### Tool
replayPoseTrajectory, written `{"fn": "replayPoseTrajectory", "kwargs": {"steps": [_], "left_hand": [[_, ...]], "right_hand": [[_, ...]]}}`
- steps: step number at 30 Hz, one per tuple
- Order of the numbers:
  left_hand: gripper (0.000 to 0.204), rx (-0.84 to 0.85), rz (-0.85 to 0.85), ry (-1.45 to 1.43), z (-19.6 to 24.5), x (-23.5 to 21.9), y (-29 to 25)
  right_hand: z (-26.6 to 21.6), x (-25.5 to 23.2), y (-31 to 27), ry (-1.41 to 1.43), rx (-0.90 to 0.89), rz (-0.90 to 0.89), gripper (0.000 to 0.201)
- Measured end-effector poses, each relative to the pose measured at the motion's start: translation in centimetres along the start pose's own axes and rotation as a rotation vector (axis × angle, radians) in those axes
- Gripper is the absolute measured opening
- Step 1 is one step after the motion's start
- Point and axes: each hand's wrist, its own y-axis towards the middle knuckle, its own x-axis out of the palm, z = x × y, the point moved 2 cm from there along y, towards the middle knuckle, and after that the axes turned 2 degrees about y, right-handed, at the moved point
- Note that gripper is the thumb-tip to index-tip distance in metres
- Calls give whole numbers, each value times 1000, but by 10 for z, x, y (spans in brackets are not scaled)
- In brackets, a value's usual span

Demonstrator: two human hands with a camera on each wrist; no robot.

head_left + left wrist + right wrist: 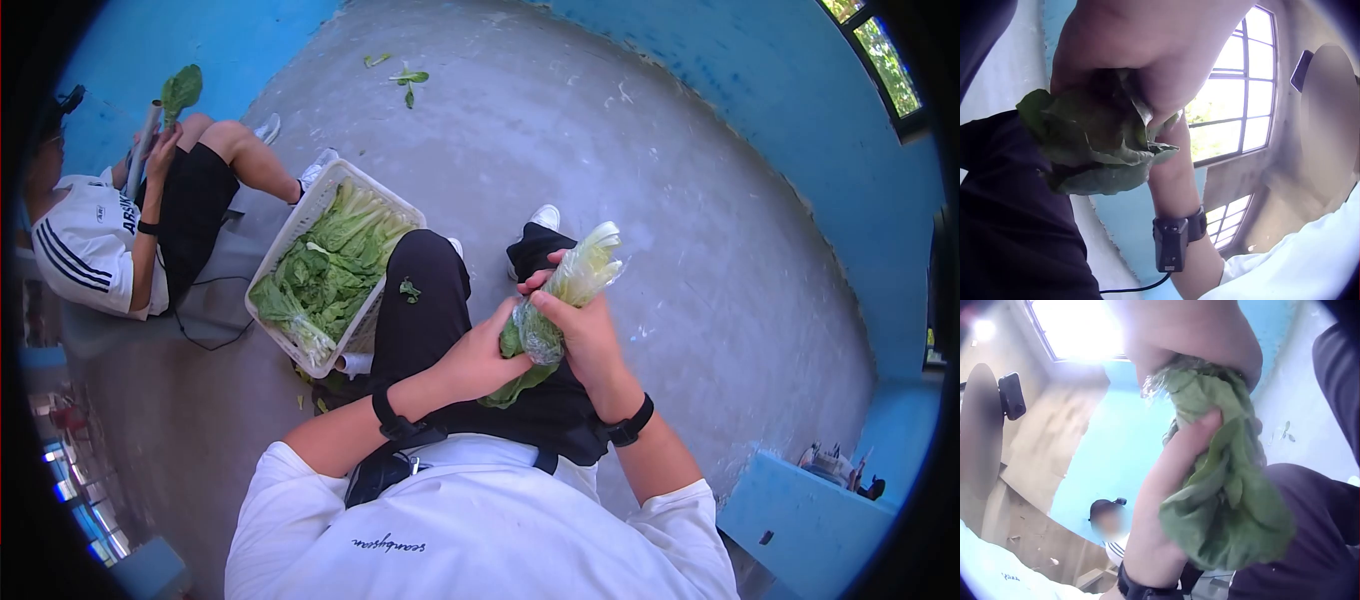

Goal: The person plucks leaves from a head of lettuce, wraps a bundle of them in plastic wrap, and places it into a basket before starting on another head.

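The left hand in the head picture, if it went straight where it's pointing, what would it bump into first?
The wrapped lettuce, which the left hand is touching and gripping. Beyond that, the right hand seems next in line, though depth is hard to judge.

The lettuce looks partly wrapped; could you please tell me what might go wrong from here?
The loose leaves of the lettuce spread beyond the clear film, so they might stay uncovered or tear. If the left hand and right hand lose their grip, it could perhaps drop to the floor.
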Motion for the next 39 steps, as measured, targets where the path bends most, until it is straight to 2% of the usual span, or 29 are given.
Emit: {"fn": "replayPoseTrajectory", "kwargs": {"steps": [5,6,9,12,13,16,17,19,22,23,24,26,28,31,33,35,38,39], "left_hand": [[72,-55,64,190,21,0,-4],[74,-66,73,206,23,1,-4],[77,200,54,194,31,1,-14],[84,197,-95,32,21,-13,-11],[88,317,-106,143,17,-23,-4],[90,253,41,-306,14,-24,0],[95,232,-6,-599,18,-23,4],[102,182,-73,-657,19,-16,10],[112,163,-112,-656,24,-8,12],[116,164,-117,-642,25,-6,11],[120,164,-121,-629,26,-5,10],[116,197,-104,-550,19,-4,10],[114,233,-88,-384,22,-4,9],[102,226,-139,-315,37,-7,7],[91,194,-64,-241,34,-6,9],[80,152,-11,-204,33,-5,12],[69,83,57,-160,29,-5,13],[67,66,89,-114,27,-5,15]], "right_hand": [[10,-5,1,-19,-31,68,40],[10,-7,4,21,-35,32,39],[-2,-15,10,115,-36,-58,35],[-10,-19,9,154,17,-137,39],[-13,-17,7,124,33,-157,41],[-23,-8,-1,45,69,-235,46],[-27,-2,-4,23,74,-277,47],[-28,5,-5,27,109,-386,50],[-15,9,-5,-109,140,-329,50],[-12,9,-4,-128,29,-317,46],[-11,9,-4,-225,-3,-304,45],[-7,7,-7,-417,-65,-269,43],[-6,3,-8,-670,-267,-207,45],[-10,-3,-3,-813,-429,-130,52],[-10,0,1,-697,-350,-165,56],[-13,6,2,-447,-138,-267,59],[-18,3,1,-339,36,-298,59],[-18,6,-1,-278,-27,-225,58]]}}
